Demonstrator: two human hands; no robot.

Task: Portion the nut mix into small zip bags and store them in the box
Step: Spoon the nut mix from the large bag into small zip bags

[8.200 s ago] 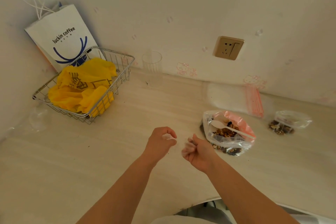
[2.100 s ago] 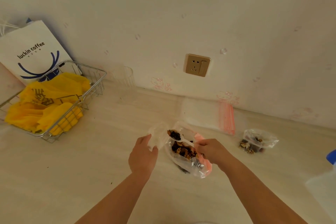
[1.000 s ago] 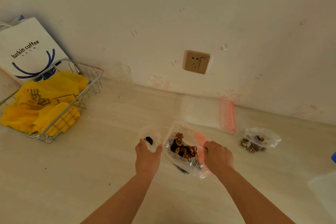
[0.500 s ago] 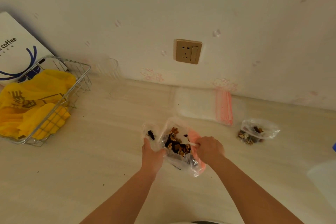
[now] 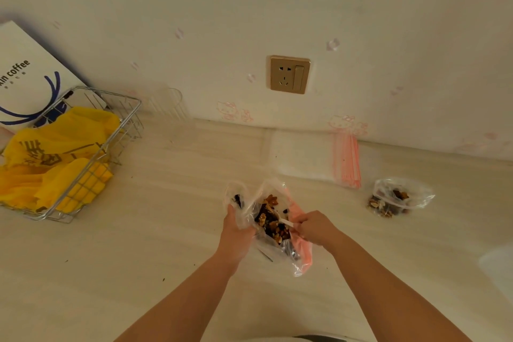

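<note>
Scooping nut mix: both hands at the big bag (image 5: 280, 228), mid-bench, near edge.

Bench (image 5: 155, 253) meets the wall along the back; bare surface lies left and front of the hands; wire basket (image 5: 83, 153) with yellow bags sits at far left, a flat stack of empty zip bags (image 5: 313, 158) against the wall, a filled small bag (image 5: 397, 200) well apart to the right. Big bag is clear with a pink strip, mouth open, holding brown nuts and dark pieces. Left hand (image 5: 236, 230) grips a small clear zip bag (image 5: 236, 197) just beside the big bag, a dark piece inside. Right hand (image 5: 313, 226) pinches a white spoon (image 5: 281, 219), bowl down in the nuts. Both forearms reach forward, hands close together.
</note>
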